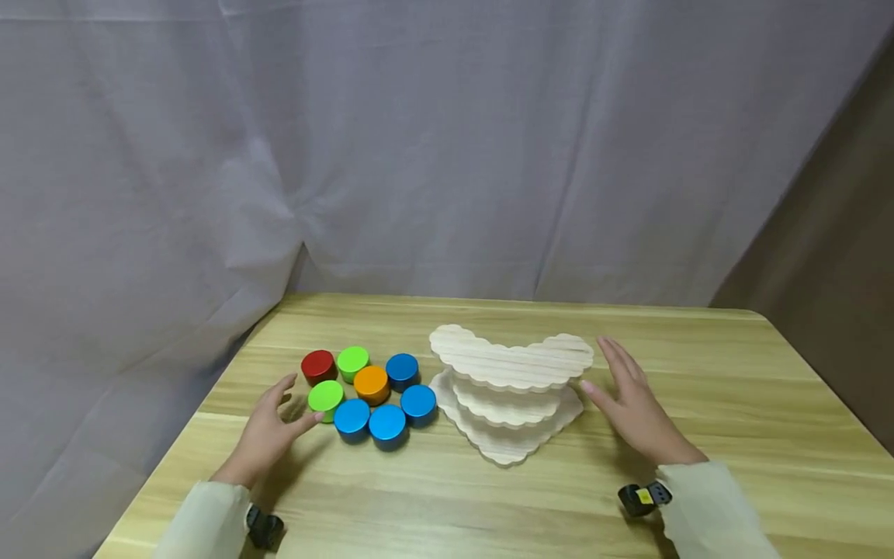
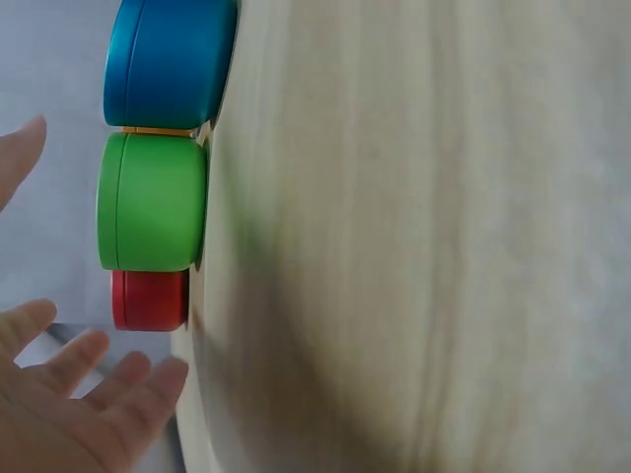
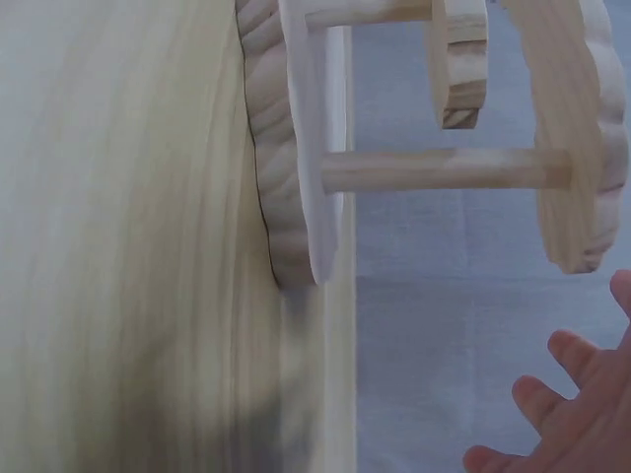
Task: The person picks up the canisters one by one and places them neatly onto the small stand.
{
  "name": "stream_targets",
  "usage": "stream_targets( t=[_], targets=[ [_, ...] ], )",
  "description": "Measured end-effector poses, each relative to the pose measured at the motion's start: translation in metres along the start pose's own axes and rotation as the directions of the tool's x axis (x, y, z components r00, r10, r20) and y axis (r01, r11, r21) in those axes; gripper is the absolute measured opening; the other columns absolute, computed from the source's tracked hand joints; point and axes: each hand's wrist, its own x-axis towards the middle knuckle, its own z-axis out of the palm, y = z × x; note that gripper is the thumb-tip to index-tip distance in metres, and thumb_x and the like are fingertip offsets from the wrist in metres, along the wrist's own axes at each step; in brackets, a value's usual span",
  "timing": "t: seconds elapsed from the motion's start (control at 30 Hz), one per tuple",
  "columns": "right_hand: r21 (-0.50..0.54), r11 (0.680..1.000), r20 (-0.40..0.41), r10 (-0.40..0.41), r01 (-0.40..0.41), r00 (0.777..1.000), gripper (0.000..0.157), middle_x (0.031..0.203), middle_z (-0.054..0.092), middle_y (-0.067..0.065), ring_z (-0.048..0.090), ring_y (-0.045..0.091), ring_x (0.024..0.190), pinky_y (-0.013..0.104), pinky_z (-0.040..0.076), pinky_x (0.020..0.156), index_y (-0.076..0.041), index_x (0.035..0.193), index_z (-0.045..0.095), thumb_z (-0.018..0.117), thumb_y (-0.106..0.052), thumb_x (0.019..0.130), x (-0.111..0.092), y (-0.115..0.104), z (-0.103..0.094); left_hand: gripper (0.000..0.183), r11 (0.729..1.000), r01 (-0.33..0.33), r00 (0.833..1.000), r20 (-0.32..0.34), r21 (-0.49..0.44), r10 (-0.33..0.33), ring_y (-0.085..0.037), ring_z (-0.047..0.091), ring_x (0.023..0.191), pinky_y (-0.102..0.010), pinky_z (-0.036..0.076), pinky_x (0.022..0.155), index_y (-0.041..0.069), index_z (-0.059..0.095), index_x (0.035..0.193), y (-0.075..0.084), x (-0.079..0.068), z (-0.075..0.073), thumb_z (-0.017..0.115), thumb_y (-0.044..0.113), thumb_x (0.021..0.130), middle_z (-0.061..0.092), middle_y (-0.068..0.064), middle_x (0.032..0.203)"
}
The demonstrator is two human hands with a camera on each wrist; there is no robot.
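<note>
My left hand (image 1: 264,435) is held with fingers spread beside a group of round metal tins. Its thumb is close to the near light-green tin (image 1: 326,397); I cannot tell whether they touch. A red tin (image 1: 318,366), a second green tin (image 1: 353,362), an orange tin (image 1: 372,384) and several blue tins (image 1: 387,425) make up the group. On the right, my right hand (image 1: 639,415) is at the edge of a tiered wooden stand (image 1: 513,365) with scalloped shelves, its fingers extended and nothing in it. Wooden dowels (image 3: 444,169) join the shelves in the right wrist view.
The wood-grain table (image 1: 447,512) carries the tins left of the stand. A grey curtain (image 1: 447,155) hangs behind the table's far edge. Each wrist wears a strap with a small black device, such as the one on the right wrist (image 1: 639,498).
</note>
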Motion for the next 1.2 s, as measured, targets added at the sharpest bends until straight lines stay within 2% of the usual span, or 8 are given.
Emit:
stream_targets(
  t=[0.2,0.33,0.73,0.97,1.2],
  targets=[
    [0.059,0.998,0.009,0.009,-0.009,1.0,0.065,0.149,0.002,0.007,0.007,0.04,0.132,0.07,0.017,0.088,-0.034,0.143,0.005,0.046,-0.033,0.092,0.008,-0.002,0.005,0.089,0.998,0.009,1.0,0.02,-0.061,-0.008,-0.038,0.033,0.122,-0.054,0.032,0.095,0.005,0.025,0.139,-0.002,0.003,0.0,0.072,0.039,0.072,0.029,-0.019,0.14],
    [0.099,0.995,-0.002,-0.002,0.002,1.0,0.063,0.149,0.004,0.01,0.009,0.042,0.131,0.07,0.016,0.089,-0.031,0.144,0.007,0.045,-0.032,0.093,0.013,-0.002,0.007,0.086,0.997,0.024,0.999,0.042,-0.071,-0.021,-0.039,0.036,0.12,-0.052,0.035,0.093,0.004,0.025,0.139,-0.001,0.005,0.0,0.072,0.034,0.073,0.029,-0.019,0.14],
    [0.258,0.966,-0.024,-0.019,0.024,1.0,0.055,0.146,0.008,0.02,0.008,0.043,0.131,0.068,0.011,0.093,-0.021,0.144,0.013,0.039,-0.024,0.096,0.02,0.0,0.019,0.083,0.996,0.04,0.998,0.051,-0.075,-0.036,-0.036,0.043,0.113,-0.049,0.038,0.091,0.004,0.029,0.137,-0.007,0.013,0.005,0.075,0.026,0.071,0.036,-0.021,0.132],
    [0.314,0.949,-0.028,-0.004,0.012,1.0,0.055,0.146,0.008,0.018,0.007,0.041,0.131,0.067,0.011,0.094,-0.022,0.144,0.014,0.041,-0.022,0.095,0.019,0.003,0.021,0.079,0.997,0.039,0.998,0.056,-0.06,-0.036,-0.04,0.043,0.113,-0.052,0.034,0.094,0.001,0.033,0.133,-0.006,0.018,0.011,0.076,0.024,0.07,0.04,-0.024,0.129],
    [0.338,0.941,-0.009,0.013,-0.009,1.0,0.058,0.146,0.006,0.018,0.007,0.043,0.13,0.067,0.013,0.093,-0.021,0.144,0.013,0.043,-0.024,0.095,0.021,0.004,0.023,0.075,0.997,0.044,0.997,0.065,-0.058,-0.041,-0.033,0.047,0.106,-0.046,0.039,0.089,0.001,0.038,0.131,-0.005,0.02,0.012,0.077,0.02,0.069,0.044,-0.019,0.125]
  ],
)
